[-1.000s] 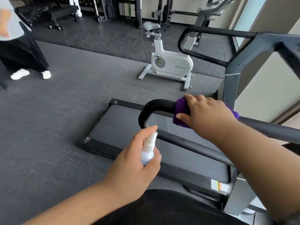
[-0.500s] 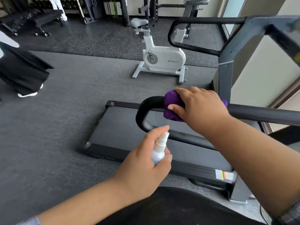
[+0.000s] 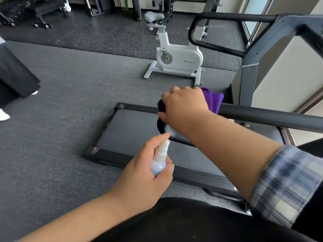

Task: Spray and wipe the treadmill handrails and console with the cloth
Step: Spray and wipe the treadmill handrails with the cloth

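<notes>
My right hand (image 3: 183,109) grips a purple cloth (image 3: 215,100) wrapped over the curved end of the treadmill's near black handrail (image 3: 269,117). Just below and nearer to me, my left hand (image 3: 145,173) holds a small clear spray bottle (image 3: 160,158) upright, index finger on its white pump, nozzle pointing at the rail's bend under the cloth. A pale blur of mist shows at the nozzle tip. The far handrail (image 3: 215,45) loops at upper right. The console is out of view.
The treadmill belt deck (image 3: 129,135) lies on the grey floor below the rail. A white exercise bike (image 3: 178,58) stands beyond it. Weight racks and benches line the back wall. A person in black trousers and white shoes (image 3: 10,79) stands at the left edge.
My right hand slid the cloth along the rail onto its curved end. My left hand kept the bottle raised close under it. The person at left moved farther toward the edge.
</notes>
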`<move>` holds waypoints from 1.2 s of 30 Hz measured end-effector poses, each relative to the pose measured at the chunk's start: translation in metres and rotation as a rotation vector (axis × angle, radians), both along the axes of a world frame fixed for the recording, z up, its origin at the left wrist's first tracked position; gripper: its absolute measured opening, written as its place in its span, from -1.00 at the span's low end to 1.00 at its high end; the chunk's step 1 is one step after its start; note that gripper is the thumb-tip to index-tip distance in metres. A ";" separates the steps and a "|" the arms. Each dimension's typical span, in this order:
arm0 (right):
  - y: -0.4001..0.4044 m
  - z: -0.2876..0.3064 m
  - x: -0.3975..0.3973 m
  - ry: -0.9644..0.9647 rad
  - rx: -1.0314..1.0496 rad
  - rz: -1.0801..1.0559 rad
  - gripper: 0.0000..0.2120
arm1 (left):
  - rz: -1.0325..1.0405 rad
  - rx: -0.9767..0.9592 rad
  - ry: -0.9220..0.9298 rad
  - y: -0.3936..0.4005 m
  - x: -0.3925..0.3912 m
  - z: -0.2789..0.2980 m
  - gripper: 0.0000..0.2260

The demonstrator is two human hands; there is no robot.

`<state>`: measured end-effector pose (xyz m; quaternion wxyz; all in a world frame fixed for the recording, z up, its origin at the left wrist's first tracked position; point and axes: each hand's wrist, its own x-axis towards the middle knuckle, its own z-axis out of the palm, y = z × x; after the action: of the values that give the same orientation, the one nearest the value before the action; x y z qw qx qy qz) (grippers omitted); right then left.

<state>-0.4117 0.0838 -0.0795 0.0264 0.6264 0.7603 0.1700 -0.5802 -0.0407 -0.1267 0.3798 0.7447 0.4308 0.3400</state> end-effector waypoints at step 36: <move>-0.098 -0.003 0.172 0.357 0.182 -0.283 -0.47 | -0.215 0.090 0.108 0.005 0.117 0.015 -0.36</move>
<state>-0.2398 -0.0142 -0.0826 -0.1412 0.7465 0.6393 0.1189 -0.4630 -0.0361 -0.1113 0.3564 0.8201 0.3527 0.2756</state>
